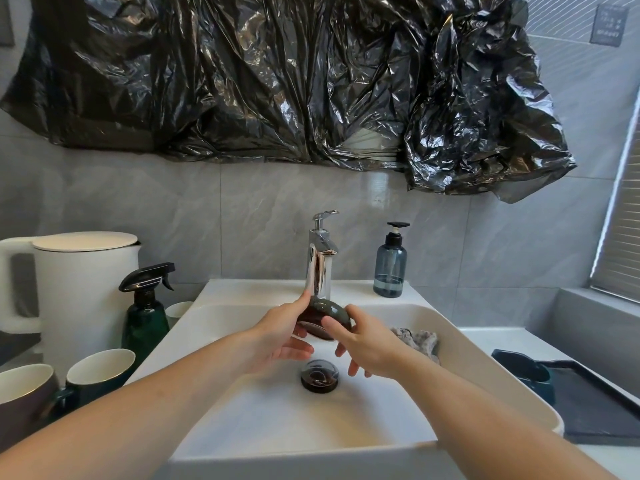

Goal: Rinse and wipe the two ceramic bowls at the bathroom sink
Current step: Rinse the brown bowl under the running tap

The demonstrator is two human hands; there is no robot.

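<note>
Head view, left to right: a white kettle (86,289), 2 mugs (100,370) and a dark green spray bottle (145,317) crowd the counter's left side. In the white sink (450,344), the left hand (277,336) and right hand (367,344) together grip 1 small dark bowl (325,318), tilted on its side directly under the chrome faucet (320,261), above the drain (319,375). Fingers of both hands curl round its rim and underside. Whether water runs, I cannot tell. To the right lie a crumpled cloth (417,341) in the basin, a blue soap bottle (390,271) on the ledge, and a dark tray (588,403). The rinse likely goes best by turning the bowl slowly so the stream reaches every surface, keeping a firm grip since wet glaze probably slips.
</note>
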